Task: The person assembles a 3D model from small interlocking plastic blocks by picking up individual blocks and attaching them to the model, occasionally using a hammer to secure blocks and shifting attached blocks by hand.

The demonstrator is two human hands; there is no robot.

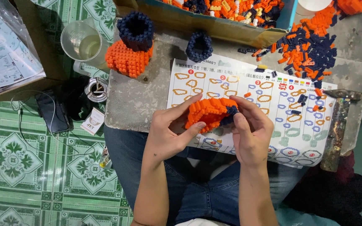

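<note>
Your left hand (164, 136) and right hand (252, 134) grasp the orange brick piece (208, 112); beneath your fingers, the white instruction sheet (273, 104) lies partly hidden

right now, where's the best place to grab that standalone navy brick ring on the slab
Probably the navy brick ring is best pinched from above across its outer wall. It stands upright with its hollow facing up, apart from the orange and navy built piece to its left, so both sides look open to fingers.
</note>
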